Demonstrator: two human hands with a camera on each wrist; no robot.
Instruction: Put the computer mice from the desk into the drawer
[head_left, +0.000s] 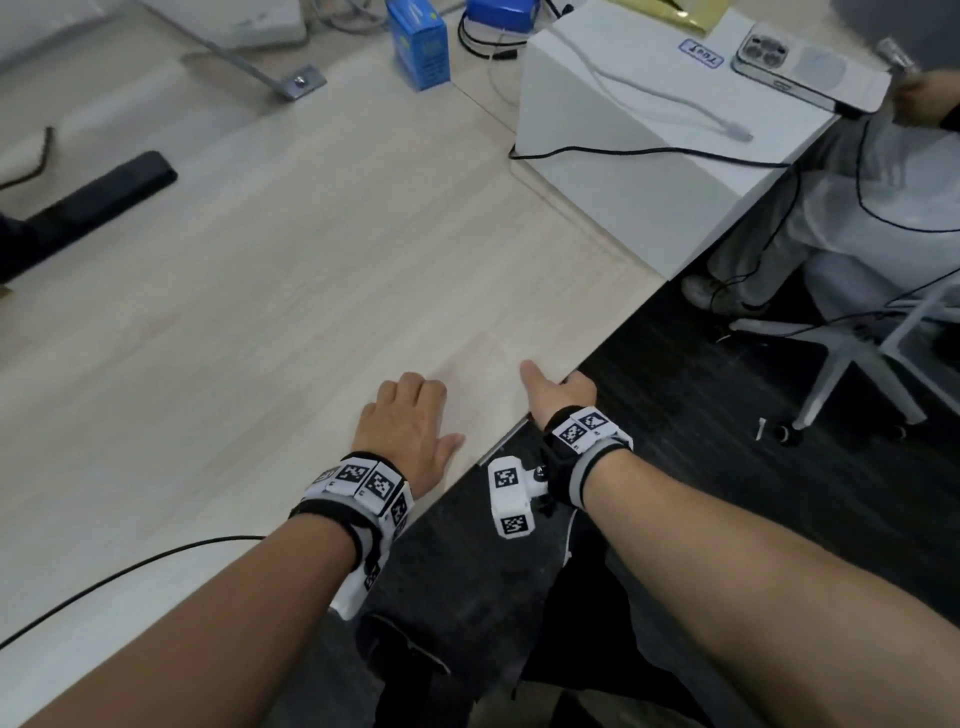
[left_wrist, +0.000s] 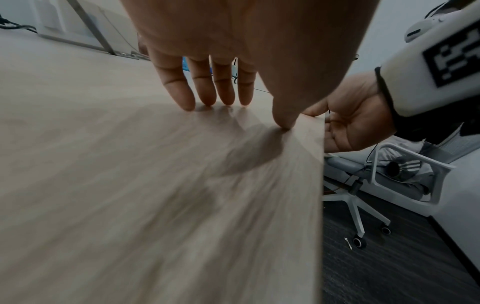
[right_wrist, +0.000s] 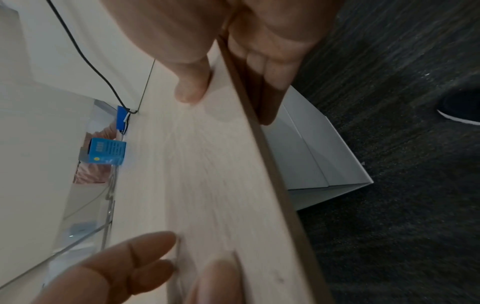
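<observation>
No computer mouse shows in any view. My left hand (head_left: 410, 413) rests on the light wood desk (head_left: 260, 312) near its right edge, its fingertips (left_wrist: 205, 96) and thumb touching the surface and holding nothing. My right hand (head_left: 560, 392) grips the desk's edge just to the right of it: the thumb (right_wrist: 192, 84) lies on top and the fingers (right_wrist: 267, 65) curl underneath. A white drawer unit (right_wrist: 319, 160) stands on the floor below that edge, and it looks closed.
A white cabinet (head_left: 623, 171) at the back right carries a phone (head_left: 800, 67) and a white cable. A blue box (head_left: 421, 44) stands at the back. A black cable (head_left: 130, 566) crosses the near left. A seated person (head_left: 883, 208) and a chair base (head_left: 852, 364) are on the right.
</observation>
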